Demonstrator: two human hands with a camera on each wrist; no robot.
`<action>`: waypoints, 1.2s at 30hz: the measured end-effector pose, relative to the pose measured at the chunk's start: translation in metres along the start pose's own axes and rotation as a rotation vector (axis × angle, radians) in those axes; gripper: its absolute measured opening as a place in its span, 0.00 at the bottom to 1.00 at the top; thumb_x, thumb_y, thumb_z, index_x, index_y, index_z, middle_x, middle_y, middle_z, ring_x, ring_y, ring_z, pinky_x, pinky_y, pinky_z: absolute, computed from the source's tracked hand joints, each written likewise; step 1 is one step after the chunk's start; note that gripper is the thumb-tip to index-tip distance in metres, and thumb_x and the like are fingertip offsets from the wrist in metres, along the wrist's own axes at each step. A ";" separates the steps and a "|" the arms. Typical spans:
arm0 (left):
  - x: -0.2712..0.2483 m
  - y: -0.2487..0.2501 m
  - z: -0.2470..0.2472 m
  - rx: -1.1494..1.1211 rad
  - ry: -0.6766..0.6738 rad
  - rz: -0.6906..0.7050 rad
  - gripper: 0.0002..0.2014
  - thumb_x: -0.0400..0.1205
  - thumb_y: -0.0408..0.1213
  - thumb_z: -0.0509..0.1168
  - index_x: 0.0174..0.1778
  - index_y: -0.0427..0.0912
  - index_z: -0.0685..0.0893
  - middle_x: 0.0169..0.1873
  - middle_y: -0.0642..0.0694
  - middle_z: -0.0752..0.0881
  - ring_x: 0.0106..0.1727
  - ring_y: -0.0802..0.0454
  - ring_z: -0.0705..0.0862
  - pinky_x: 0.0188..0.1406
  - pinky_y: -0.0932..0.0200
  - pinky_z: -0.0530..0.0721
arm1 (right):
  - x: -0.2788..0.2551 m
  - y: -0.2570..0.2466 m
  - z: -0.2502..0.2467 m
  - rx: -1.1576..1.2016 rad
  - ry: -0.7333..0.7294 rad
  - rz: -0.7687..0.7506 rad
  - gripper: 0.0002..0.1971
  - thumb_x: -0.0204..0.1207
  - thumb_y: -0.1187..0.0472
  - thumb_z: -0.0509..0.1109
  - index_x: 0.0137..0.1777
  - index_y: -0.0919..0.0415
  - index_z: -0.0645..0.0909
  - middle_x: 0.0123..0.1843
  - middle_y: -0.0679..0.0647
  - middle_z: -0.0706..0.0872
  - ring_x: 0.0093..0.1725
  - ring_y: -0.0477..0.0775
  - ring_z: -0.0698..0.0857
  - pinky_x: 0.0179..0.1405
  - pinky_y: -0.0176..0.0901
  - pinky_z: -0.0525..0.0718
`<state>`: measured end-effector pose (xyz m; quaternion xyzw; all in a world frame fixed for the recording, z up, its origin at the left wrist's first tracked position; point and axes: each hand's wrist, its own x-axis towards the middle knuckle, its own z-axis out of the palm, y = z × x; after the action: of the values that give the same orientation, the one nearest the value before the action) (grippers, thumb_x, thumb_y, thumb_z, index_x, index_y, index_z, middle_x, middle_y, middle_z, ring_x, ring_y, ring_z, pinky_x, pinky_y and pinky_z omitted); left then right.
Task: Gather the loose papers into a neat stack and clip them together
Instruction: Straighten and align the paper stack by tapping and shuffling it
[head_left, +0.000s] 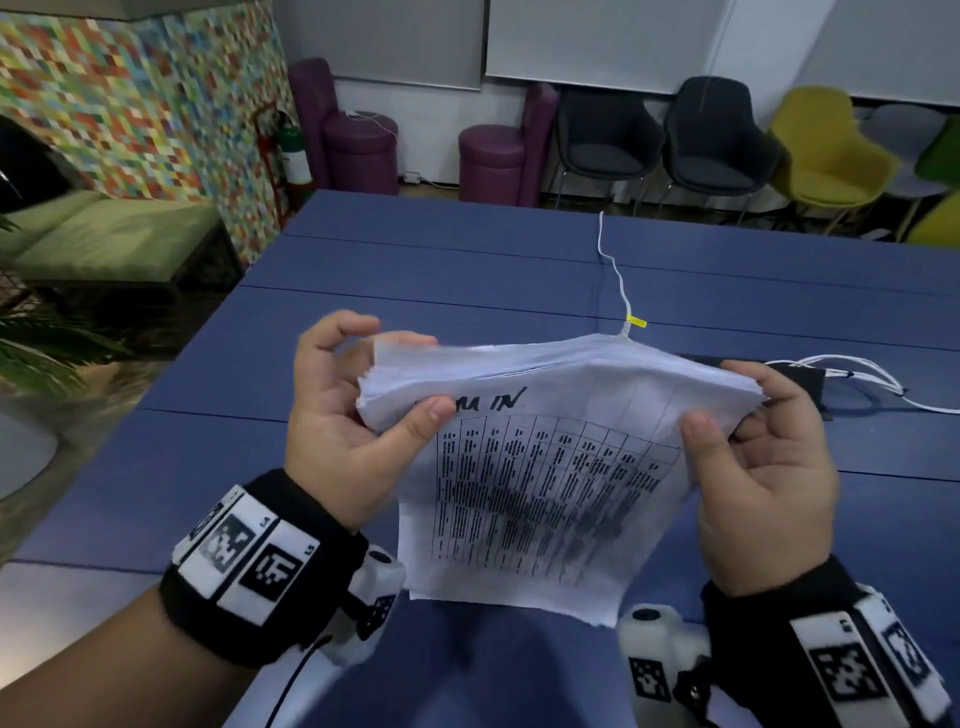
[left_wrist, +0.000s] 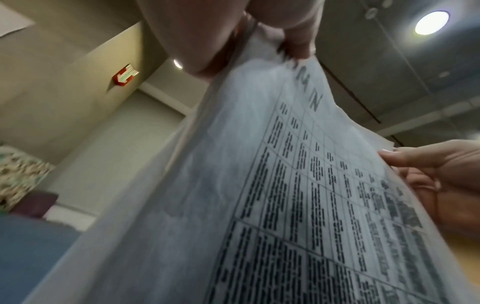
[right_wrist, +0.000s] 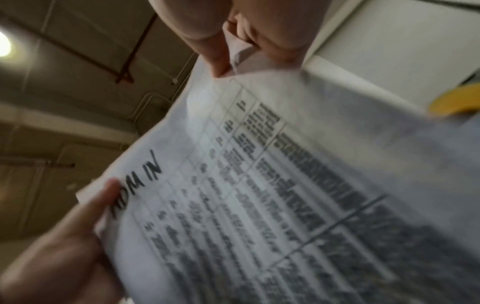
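A stack of white papers (head_left: 545, 467) is held upright above the blue table (head_left: 363, 270), its front sheet printed with a table and a handwritten heading. My left hand (head_left: 400, 379) pinches the stack's upper left corner, thumb in front and fingers behind. My right hand (head_left: 727, 400) pinches the upper right corner the same way. The top edges are slightly fanned and uneven. In the left wrist view the papers (left_wrist: 285, 185) fill the frame below my left hand (left_wrist: 249, 41). The right wrist view shows the papers (right_wrist: 285, 185) under my right hand (right_wrist: 233, 47). No clip is in view.
A white cable with a yellow tag (head_left: 636, 321) runs across the table behind the stack. A black box with white cables (head_left: 800, 379) lies to the right. Chairs (head_left: 717, 140) and purple stools (head_left: 493, 156) line the far side; a green sofa (head_left: 104, 234) stands left.
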<state>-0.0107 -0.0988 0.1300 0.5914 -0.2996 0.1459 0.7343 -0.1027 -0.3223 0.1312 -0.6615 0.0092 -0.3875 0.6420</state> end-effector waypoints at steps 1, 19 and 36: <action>0.001 -0.001 -0.001 -0.031 -0.016 -0.062 0.31 0.64 0.42 0.78 0.58 0.54 0.69 0.48 0.57 0.88 0.47 0.61 0.87 0.45 0.69 0.84 | 0.000 -0.001 0.003 0.063 0.038 0.003 0.19 0.72 0.76 0.66 0.49 0.48 0.78 0.37 0.38 0.90 0.38 0.34 0.86 0.41 0.26 0.83; -0.018 0.014 -0.012 -0.108 -0.113 -0.487 0.14 0.53 0.39 0.84 0.32 0.55 0.91 0.32 0.58 0.92 0.39 0.63 0.90 0.38 0.71 0.85 | -0.050 0.022 -0.021 -0.020 -0.333 0.685 0.21 0.69 0.83 0.67 0.25 0.57 0.84 0.20 0.46 0.86 0.20 0.37 0.82 0.21 0.27 0.78; -0.092 0.045 0.020 0.196 -0.059 -0.227 0.10 0.70 0.44 0.74 0.42 0.63 0.83 0.35 0.82 0.84 0.44 0.84 0.81 0.42 0.87 0.74 | -0.088 -0.016 0.027 -0.140 0.148 0.154 0.15 0.73 0.69 0.71 0.47 0.45 0.76 0.41 0.23 0.87 0.45 0.26 0.84 0.47 0.21 0.79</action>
<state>-0.1135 -0.0933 0.1114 0.6944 -0.2366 0.0731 0.6757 -0.1577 -0.2520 0.1047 -0.6715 0.1346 -0.3833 0.6197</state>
